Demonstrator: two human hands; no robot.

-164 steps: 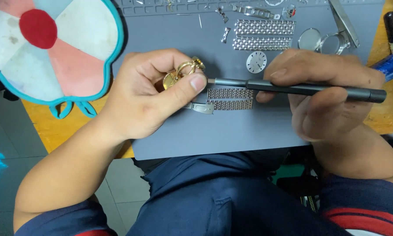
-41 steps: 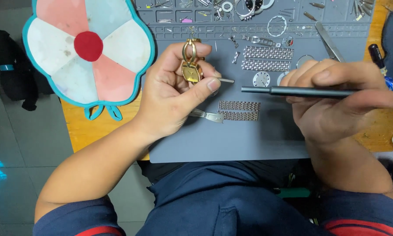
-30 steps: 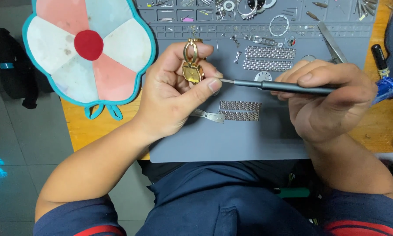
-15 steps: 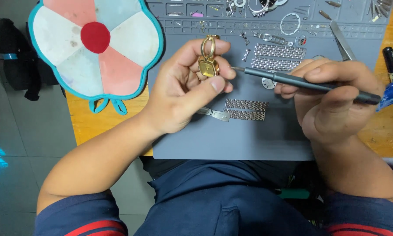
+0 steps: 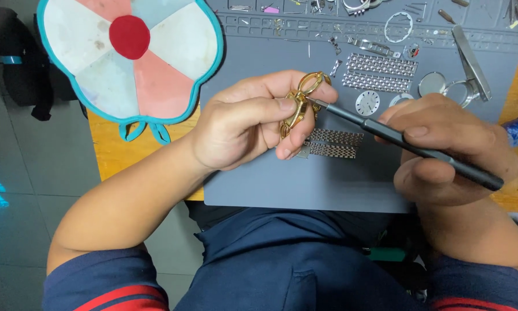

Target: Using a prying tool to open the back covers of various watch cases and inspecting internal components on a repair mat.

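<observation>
Pinching the gold watch piece (image 5: 301,103), left hand (image 5: 247,124) now meets the right-hand-gripped (image 5: 449,150) screwdriver tip (image 5: 319,103).

One head-worn camera looks steeply down from just above the person's chest, close over the left hand (image 5: 244,124) and right hand (image 5: 449,152). It faces forward across the lap to a grey mat (image 5: 305,184) on a wooden table (image 5: 118,155), whose far side is cut off. Floor shows at the left.

A gold watch piece (image 5: 300,103) sits upright at frame centre, a slim black screwdriver (image 5: 408,147) slanting down-right, tip touching it.
</observation>
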